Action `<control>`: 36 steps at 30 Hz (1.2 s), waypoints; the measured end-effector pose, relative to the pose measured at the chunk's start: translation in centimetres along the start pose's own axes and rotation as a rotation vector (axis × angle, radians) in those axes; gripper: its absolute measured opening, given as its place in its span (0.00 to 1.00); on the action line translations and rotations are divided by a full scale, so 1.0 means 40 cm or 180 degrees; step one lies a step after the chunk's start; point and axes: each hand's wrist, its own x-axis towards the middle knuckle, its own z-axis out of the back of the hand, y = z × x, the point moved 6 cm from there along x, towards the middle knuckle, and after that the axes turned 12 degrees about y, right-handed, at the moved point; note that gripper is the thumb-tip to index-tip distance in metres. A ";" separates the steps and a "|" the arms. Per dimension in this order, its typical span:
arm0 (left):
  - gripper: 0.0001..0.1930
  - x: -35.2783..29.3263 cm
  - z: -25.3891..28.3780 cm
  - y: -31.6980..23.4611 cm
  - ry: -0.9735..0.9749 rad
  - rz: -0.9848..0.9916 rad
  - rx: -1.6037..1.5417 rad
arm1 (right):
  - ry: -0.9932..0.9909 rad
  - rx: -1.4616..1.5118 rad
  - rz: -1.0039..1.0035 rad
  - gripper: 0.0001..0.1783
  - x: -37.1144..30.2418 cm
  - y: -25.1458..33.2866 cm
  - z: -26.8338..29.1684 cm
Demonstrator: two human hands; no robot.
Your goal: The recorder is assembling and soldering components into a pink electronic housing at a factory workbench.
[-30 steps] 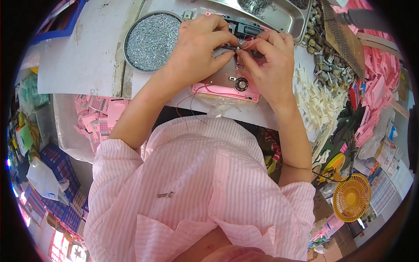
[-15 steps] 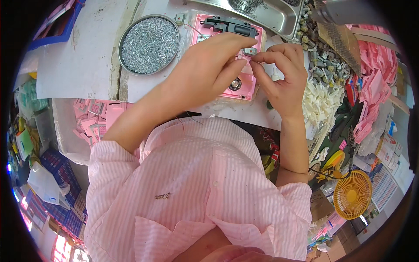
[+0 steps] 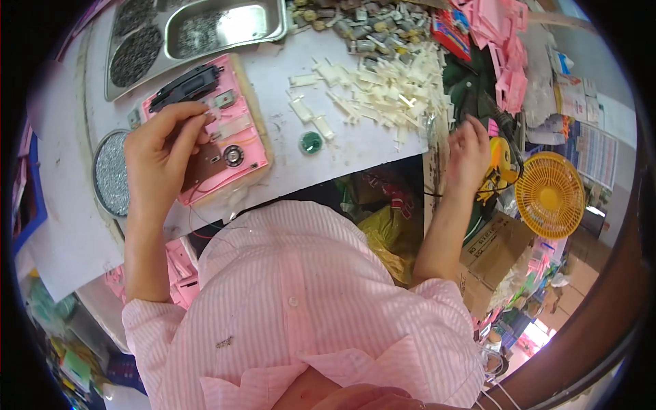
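The pink box [image 3: 254, 149] lies on the table [image 3: 348, 154], partly under the left hand [image 3: 164, 140]. That thumb and finger come close together; I can't tell if they hold something tiny. Well right of the pink box, the right hand [image 3: 468, 156] has loosely bent fingers; I can't see if they hold anything. The left arm [image 3: 147, 253] could bump the round bowl [image 3: 95, 174] just left of the pink box and spill its metal bits [image 3: 113, 171]. A clumsy finger could push the little motor [image 3: 224, 100] on the pink box crooked.
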 end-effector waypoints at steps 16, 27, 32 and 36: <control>0.07 -0.011 -0.003 0.026 -0.0066 0.0054 -0.0564 | -0.0488 0.1589 0.1500 0.13 -0.033 0.090 0.484; 0.06 -0.005 -0.030 0.027 0.0422 0.0299 -0.1331 | 0.3040 0.0102 0.1076 0.32 -0.240 0.063 -0.690; 0.06 -0.032 -0.025 0.033 0.0354 0.0386 -0.1261 | 0.3304 0.0273 0.0913 0.29 -0.253 0.050 -0.803; 0.06 -0.036 -0.026 0.045 0.0334 0.0401 -0.1508 | 0.3234 0.0183 0.0917 0.28 -0.257 0.042 -0.800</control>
